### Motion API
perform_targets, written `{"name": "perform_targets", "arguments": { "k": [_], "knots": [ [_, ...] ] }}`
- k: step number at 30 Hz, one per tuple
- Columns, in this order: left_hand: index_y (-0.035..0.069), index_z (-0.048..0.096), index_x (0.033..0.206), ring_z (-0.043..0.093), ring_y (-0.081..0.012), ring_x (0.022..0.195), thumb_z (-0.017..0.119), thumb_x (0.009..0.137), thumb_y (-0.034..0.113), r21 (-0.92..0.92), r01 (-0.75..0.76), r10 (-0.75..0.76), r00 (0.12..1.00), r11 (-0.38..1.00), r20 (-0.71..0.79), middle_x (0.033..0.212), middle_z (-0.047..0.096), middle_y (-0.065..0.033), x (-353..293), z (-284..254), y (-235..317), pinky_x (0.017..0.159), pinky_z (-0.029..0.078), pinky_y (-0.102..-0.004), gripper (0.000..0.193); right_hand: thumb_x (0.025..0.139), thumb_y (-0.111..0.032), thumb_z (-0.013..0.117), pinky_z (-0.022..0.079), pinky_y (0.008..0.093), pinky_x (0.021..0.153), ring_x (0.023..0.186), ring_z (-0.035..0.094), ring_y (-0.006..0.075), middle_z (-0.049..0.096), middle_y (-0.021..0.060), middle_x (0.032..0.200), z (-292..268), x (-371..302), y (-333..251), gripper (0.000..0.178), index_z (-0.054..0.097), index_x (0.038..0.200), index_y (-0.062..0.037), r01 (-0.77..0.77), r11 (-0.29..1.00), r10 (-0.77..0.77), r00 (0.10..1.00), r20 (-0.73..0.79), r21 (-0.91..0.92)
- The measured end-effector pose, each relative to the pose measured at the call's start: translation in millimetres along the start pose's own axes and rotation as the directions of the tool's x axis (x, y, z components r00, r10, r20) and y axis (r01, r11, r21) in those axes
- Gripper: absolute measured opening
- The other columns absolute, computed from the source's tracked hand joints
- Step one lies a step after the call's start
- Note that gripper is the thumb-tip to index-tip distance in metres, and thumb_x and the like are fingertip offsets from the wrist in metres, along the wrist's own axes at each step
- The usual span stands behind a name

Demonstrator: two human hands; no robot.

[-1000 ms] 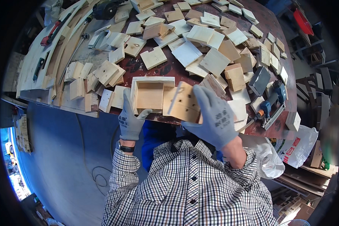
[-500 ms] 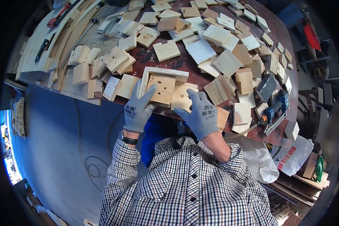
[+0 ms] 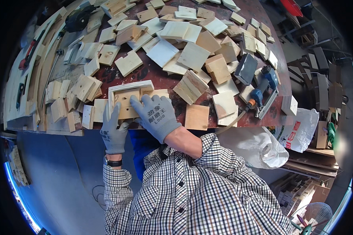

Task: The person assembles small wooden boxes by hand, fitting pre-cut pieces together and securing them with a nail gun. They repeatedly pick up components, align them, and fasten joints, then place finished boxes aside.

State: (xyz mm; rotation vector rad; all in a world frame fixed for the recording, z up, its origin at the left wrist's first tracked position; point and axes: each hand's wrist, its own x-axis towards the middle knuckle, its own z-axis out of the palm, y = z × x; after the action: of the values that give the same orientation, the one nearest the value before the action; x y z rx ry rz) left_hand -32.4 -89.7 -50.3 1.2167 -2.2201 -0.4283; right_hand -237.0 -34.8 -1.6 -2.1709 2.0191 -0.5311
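At the table's near edge stands a corner of pale wooden strips [image 3: 132, 87] around a knotty wooden block [image 3: 125, 97]. My left hand [image 3: 114, 135], in a grey work glove, grips the left strip and the block's near left corner between fingers and thumb. My gloved right hand [image 3: 156, 116] lies over the block's right end, its fingers curled and pressed onto it; its thumb and the near side of the block are partly hidden. Behind this hand a flat pale board [image 3: 159, 93] shows in part.
Many loose wood pieces [image 3: 192, 56] cover the dark red table [image 3: 166, 83]. A blue air nailer [image 3: 269, 78] with a hose lies at the right, beside a dark block [image 3: 246, 69]. Long boards [image 3: 39, 78] lie at the left. White plastic bags [image 3: 259, 147] hang below the right edge.
My right hand has moved left from the flat board onto the block inside the corner. My left hand keeps its hold. The whole view has swung to the right.
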Motion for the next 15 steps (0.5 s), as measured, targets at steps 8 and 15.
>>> {"name": "perform_targets", "arguments": {
  "k": [8,15],
  "knots": [
    [0.011,0.054,0.154,0.058,-0.0402,0.138,0.087,0.086,0.029,0.003,-0.031,0.031,0.997,1.000,-0.077,0.151,0.059,-0.0200,0,3,-6,0.108,0.055,-0.0463,0.078,0.097,-0.030,0.066,0.053,0.0370,0.079,0.088,0.068,0.0230,0.067,0.0071,0.103,-17,-29,22,0.052,0.058,0.141,-0.0028,0.187,0.982,-0.186,0.972,-0.144,-0.004],
    [0.009,0.067,0.138,0.067,-0.0376,0.125,0.087,0.085,0.038,0.018,-0.035,0.037,0.995,0.999,-0.088,0.135,0.070,-0.0173,3,0,7,0.103,0.058,-0.0445,0.063,0.095,-0.026,0.076,0.053,0.0411,0.072,0.083,0.070,0.0282,0.074,0.0107,0.099,-113,-131,102,0.043,0.072,0.133,-0.0054,-0.355,0.934,0.275,0.776,-0.568,-0.033]
  ]
}}
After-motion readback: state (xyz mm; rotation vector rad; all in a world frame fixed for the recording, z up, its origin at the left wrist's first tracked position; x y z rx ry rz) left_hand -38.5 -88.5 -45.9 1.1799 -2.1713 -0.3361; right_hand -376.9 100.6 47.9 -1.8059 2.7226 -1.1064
